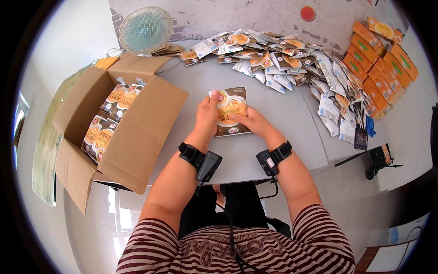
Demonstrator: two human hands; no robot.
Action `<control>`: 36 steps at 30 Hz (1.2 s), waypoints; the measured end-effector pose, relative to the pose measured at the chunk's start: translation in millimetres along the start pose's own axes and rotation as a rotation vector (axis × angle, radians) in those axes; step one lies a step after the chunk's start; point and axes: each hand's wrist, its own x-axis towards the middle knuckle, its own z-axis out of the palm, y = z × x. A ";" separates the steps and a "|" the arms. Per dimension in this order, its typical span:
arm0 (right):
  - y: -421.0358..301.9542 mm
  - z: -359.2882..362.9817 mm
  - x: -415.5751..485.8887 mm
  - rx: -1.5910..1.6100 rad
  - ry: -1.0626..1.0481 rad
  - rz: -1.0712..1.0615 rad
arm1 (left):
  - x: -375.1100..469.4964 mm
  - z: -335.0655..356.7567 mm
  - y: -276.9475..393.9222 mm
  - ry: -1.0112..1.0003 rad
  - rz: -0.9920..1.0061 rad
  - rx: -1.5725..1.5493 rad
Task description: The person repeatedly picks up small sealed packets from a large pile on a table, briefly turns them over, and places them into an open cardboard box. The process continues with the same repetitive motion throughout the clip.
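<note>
Between my two hands is a stack of flat printed sachets point(236, 99), brown and orange, held above the light grey table point(191, 78). My left hand point(206, 114) grips the left edge, its thumb near the top corner. My right hand point(258, 122) grips the lower right edge with its thumb across the front. How many sachets are in the stack cannot be told. To the left, an open cardboard box point(154, 120) holds rows of similar sachets point(99, 138). A large heap of loose sachets point(273, 61), some showing white backs, curves along the table's back and right side.
Stacked orange cartons point(379, 82) stand at the far right. A phone point(361, 138) and a blue crumpled item point(370, 126) lie by the heap's right end. A fan point(146, 30) and flattened cardboard point(167, 49) are behind the box. The box's flaps spread over the table's left part.
</note>
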 end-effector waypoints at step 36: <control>32.7 -25.9 14.8 -0.049 0.243 -0.250 | 0.7 -2.4 -4.9 -0.246 -0.143 0.076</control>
